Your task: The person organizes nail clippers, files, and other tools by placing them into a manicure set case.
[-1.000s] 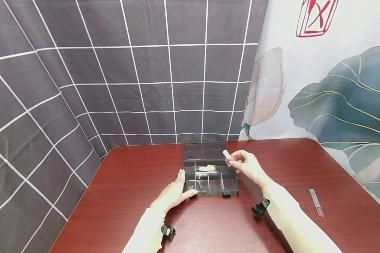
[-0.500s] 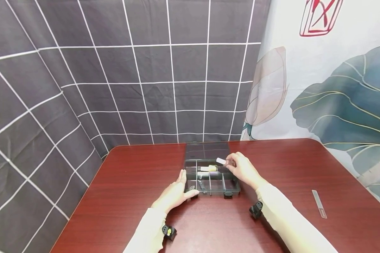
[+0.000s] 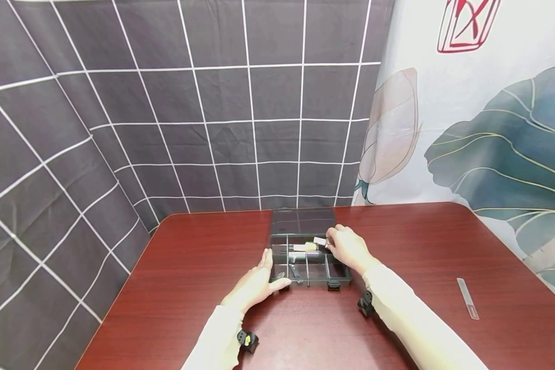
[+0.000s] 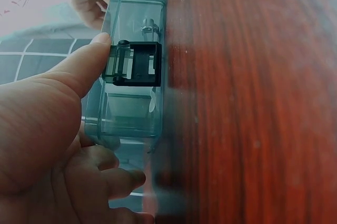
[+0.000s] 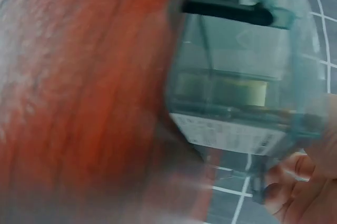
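Note:
A clear grey divided plastic box (image 3: 316, 282) lies with its lid (image 3: 302, 221) folded back. My right hand (image 3: 349, 247) pinches a small nail polish bottle (image 3: 319, 241) over the rear compartment; only its white cap shows past the fingers. Beside that cap lies a bottle with a yellow body (image 3: 310, 246) and pale cap. At the front left corner my left hand (image 3: 253, 287) rests on the box, fingers straight along the side wall. Its thumb (image 4: 87, 66) touches the front rim near a black latch (image 4: 139, 64). A small metal tool (image 3: 296, 271) sits in a front compartment.
A narrow translucent strip (image 3: 468, 299), like a nail file, lies on the red-brown table (image 3: 189, 288) at the right. Grey gridded cloth (image 3: 213, 144) hangs behind the table. A white label (image 5: 226, 134) is on the box's side wall.
My right hand has moved left and down with the nail polish bottle, from above the box's right rear corner to the rear compartment. The left hand stays on the box.

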The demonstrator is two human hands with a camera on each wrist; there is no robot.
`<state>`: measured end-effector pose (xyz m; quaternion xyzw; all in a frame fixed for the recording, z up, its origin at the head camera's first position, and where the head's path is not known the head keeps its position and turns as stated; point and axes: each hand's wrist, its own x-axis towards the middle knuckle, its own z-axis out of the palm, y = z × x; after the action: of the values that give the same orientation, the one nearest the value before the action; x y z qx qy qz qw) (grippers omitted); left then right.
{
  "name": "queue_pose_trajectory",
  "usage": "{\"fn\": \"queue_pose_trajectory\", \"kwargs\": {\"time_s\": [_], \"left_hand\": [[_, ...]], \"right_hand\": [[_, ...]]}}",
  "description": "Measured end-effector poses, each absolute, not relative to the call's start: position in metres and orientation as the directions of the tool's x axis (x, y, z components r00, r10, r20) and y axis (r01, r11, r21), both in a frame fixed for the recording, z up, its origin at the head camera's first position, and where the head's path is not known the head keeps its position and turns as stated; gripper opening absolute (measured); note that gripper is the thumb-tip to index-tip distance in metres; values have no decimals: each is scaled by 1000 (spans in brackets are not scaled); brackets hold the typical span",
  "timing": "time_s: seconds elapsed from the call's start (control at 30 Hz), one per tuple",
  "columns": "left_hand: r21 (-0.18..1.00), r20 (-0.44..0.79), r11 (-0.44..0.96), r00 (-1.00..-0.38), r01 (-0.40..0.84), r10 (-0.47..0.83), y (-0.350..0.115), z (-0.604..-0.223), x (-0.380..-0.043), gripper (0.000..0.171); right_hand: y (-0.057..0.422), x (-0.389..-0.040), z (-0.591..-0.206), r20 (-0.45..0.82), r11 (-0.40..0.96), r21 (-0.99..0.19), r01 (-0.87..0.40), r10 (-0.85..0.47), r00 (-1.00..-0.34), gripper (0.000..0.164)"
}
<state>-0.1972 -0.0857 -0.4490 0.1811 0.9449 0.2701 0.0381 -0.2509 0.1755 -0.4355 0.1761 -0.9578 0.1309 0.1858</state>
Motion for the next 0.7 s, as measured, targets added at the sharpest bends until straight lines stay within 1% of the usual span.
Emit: {"fn": "queue_pose_trajectory", "kwargs": {"time_s": [0.1, 0.23, 0.47, 0.6, 0.7], "left_hand": [[521, 27, 789, -930, 326, 366, -86, -449, -197, 96], [516, 27, 792, -930, 327, 366, -86, -450, -198, 97], [525, 37, 786, -931, 328, 364, -87, -450, -197, 96], [521, 40, 788, -931, 328, 362, -87, -449, -197, 95], [519, 42, 789, -932, 329, 361, -87, -448, -198, 95]], "right_hand": [[175, -251, -437, 368, 909, -202, -365, -275, -888, 14], [175, -251, -438, 347, 891, -280, -357, -252, -903, 12], [181, -246, -436, 378, 784, -485, -387, -212, -901, 21], [187, -241, -435, 380, 704, -608, -368, -149, -913, 24], [193, -236, -433, 369, 665, -669, -332, -91, -925, 27]]}}
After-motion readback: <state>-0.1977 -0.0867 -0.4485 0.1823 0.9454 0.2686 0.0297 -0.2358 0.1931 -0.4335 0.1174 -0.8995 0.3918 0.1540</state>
